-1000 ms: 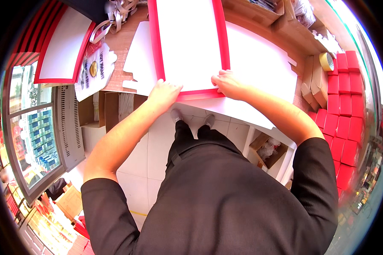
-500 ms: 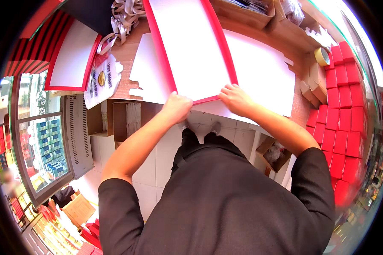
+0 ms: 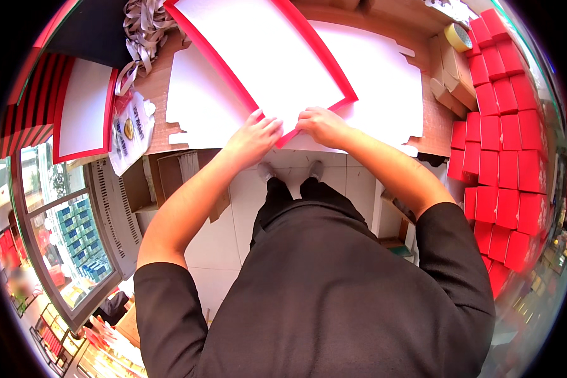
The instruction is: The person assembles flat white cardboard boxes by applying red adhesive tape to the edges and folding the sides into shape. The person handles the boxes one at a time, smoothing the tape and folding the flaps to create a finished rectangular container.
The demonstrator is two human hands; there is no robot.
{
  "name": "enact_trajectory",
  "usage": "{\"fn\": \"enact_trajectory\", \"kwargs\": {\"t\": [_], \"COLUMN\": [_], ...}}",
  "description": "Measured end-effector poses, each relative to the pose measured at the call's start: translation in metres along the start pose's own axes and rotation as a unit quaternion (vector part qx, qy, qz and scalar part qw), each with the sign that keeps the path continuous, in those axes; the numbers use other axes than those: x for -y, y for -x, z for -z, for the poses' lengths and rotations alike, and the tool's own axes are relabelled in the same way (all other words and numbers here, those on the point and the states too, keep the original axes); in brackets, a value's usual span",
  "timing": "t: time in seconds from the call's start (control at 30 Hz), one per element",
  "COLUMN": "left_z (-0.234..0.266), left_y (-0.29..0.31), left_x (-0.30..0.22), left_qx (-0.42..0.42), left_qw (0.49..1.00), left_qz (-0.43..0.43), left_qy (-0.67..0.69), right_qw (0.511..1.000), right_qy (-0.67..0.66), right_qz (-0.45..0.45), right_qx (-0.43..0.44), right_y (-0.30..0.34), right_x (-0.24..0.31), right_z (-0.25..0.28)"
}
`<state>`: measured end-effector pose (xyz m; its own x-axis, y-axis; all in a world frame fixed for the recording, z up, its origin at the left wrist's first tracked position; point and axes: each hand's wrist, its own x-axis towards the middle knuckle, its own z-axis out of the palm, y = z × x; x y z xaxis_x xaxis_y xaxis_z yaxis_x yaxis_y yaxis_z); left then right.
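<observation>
A long white cardboard panel with raised red edges (image 3: 258,47) lies slantwise over the table, one corner pointing toward me. At that corner my left hand (image 3: 256,135) has its fingers closed on the red edge. My right hand (image 3: 324,127) pinches the near red edge just to the right of the corner. Beneath the panel is a wide white die-cut cardboard sheet (image 3: 387,82) with notched ends, partly covered. The far end of the red-edged panel runs out of view.
At left stand a stack of similar red-edged panels (image 3: 85,107), a printed plastic bag (image 3: 134,129) and bundled pale ribbons (image 3: 142,31). On the right are a tape roll (image 3: 458,38), brown cartons (image 3: 455,72) and many stacked red boxes (image 3: 501,132). A window (image 3: 75,233) is at lower left.
The red-edged panel has turned, its far end swinging left and one corner now nearest me. Both hands have shifted along its edge and sit near that corner. My view has shifted slightly.
</observation>
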<state>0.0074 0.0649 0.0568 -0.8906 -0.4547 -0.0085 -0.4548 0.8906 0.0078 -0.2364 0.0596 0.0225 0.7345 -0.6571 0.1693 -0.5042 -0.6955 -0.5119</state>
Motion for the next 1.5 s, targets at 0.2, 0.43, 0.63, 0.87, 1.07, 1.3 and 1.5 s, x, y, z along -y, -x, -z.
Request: {"fn": "enact_trajectory", "kwargs": {"t": [0.2, 0.43, 0.63, 0.87, 1.07, 1.3, 1.5], "left_z": [0.002, -0.014, -0.014, -0.005, -0.013, 0.006, -0.015], "left_y": [-0.011, 0.013, 0.008, 0.016, 0.009, 0.080, 0.073], "left_x": [0.011, 0.001, -0.002, -0.022, -0.040, 0.001, -0.008], "left_qx": [0.031, -0.097, -0.089, -0.151, 0.016, 0.029, -0.014], "left_qw": [0.999, 0.994, 0.993, 0.984, 0.991, 0.980, 0.962], "left_qz": [-0.040, -0.020, 0.025, 0.043, 0.130, 0.188, 0.265], "left_qy": [0.009, 0.045, 0.071, 0.079, -0.019, -0.060, -0.066], "right_qw": [1.000, 1.000, 0.999, 0.999, 1.000, 0.997, 0.990], "right_qy": [-0.013, -0.013, -0.018, -0.021, -0.018, 0.078, 0.106], "right_qz": [-0.016, -0.018, -0.030, -0.038, -0.018, -0.013, -0.042], "right_qx": [0.010, 0.007, 0.013, 0.013, 0.005, 0.009, 0.086], "right_y": [-0.001, -0.001, -0.002, -0.001, -0.009, -0.017, -0.052], "right_x": [0.000, 0.000, 0.002, 0.003, 0.020, 0.029, 0.036], "right_z": [0.001, 0.000, 0.002, 0.001, -0.011, -0.008, -0.025]}}
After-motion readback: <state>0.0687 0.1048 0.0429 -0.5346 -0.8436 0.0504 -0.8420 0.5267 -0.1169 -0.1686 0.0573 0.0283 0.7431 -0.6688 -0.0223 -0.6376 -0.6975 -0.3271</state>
